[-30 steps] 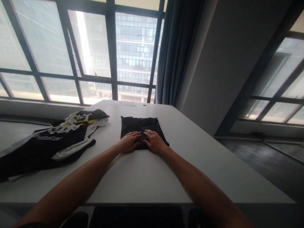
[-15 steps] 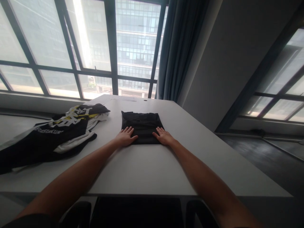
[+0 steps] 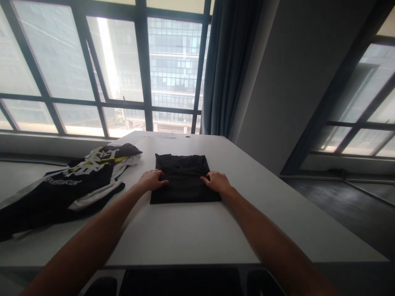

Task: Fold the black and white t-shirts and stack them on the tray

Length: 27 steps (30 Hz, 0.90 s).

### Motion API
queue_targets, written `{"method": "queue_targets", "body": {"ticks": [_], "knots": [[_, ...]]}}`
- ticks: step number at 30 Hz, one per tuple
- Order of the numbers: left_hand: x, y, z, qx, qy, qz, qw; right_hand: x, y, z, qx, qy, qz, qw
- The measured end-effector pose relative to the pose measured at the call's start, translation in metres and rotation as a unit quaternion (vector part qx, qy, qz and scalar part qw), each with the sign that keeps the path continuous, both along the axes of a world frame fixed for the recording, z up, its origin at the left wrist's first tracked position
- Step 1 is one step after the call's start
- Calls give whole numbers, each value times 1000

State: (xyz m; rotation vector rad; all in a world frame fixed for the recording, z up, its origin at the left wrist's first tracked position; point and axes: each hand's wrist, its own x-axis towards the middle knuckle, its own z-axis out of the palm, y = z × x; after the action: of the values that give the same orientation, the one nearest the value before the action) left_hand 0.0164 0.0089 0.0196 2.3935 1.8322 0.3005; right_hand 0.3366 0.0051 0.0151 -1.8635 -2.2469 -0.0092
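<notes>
A folded black T-shirt (image 3: 185, 187) lies flat on the white table (image 3: 188, 238), its collar side away from me. At its left edge is my left hand (image 3: 152, 180), thumb resting on top and the fingers curled at the side. My right hand (image 3: 217, 181) takes the opposite edge in the same way, with the thumb over the cloth. Both hands are closed on the shirt's sides; the fingertips are partly hidden. The near edge of the shirt lies closer to me than my hands.
A loose heap of black and white clothes (image 3: 77, 176) with white and yellow print spreads over the table's left side. Behind the table are windows (image 3: 173, 65) and a blue curtain (image 3: 231, 70). A dark chair (image 3: 182, 281) stands at the near edge.
My hands went from lying flat on the shirt's near corners to gripping its two sides. The shirt's near part now reaches closer to me and looks wider. The view has tilted up slightly.
</notes>
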Motion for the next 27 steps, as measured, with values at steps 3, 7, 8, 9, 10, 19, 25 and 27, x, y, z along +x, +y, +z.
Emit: {"method": "queue_targets", "body": {"ticks": [3, 7, 8, 9, 10, 19, 25, 27], "knots": [[9, 4, -6, 54, -3, -25, 998, -8, 6, -7, 28, 18, 62, 998], [11, 17, -20, -45, 8, -31, 999, -7, 23, -21, -78, 41, 39, 995], [7, 21, -23, -53, 6, -19, 998, -4, 27, -23, -93, 46, 23, 994], [3, 24, -24, -54, 5, -8, 999, 0, 30, -24, -99, 49, 11, 994], [-3, 27, -25, -51, 1, 1, 999, 4, 33, -25, -99, 51, 1, 994], [-74, 25, -15, -95, -58, -94, 989, 62, 44, -27, -65, 99, 47, 992], [-68, 11, -7, -93, -71, -152, 981, 72, 33, -20, -87, 180, 135, 970], [-60, 7, -4, -112, -73, -179, 975, 69, 29, -14, -121, 200, 155, 960]]}}
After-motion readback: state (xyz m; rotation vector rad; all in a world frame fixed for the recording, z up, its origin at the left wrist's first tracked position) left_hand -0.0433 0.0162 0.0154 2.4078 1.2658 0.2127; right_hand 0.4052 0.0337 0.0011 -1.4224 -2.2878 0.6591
